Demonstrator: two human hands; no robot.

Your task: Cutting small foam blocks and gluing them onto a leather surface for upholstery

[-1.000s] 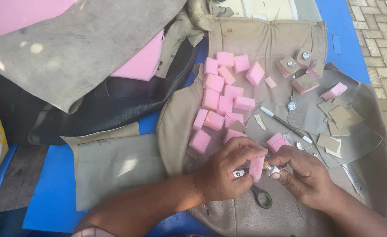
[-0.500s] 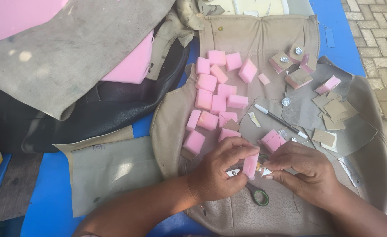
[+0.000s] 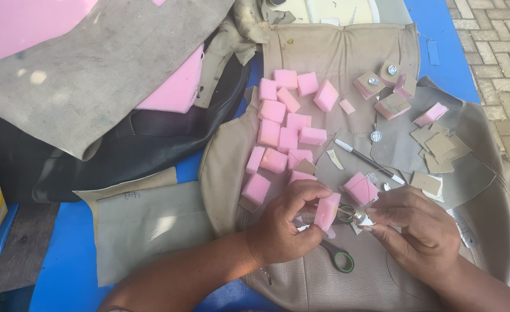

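Note:
My left hand (image 3: 286, 224) pinches a small pink foam block (image 3: 327, 211) between thumb and fingers, low in the middle of the view. My right hand (image 3: 419, 230) holds a small silver metal piece (image 3: 359, 217) against that block's right side. Scissors (image 3: 338, 258) with green-lined handles lie on the beige cover just under both hands. Several more pink foam blocks (image 3: 286, 130) sit in a cluster above my hands.
A beige upholstery cover (image 3: 347, 52) spreads over a blue table (image 3: 64, 271). Foam-and-fabric pieces with metal buttons (image 3: 382, 81), cut fabric squares (image 3: 440, 147) and a pen (image 3: 367, 160) lie at right. Grey fabric over pink foam (image 3: 174, 86) and black leather (image 3: 122, 150) lie at left.
My hands stay together on the foam block with only slight finger shifts. The view has drifted a little, so everything sits slightly lower and left.

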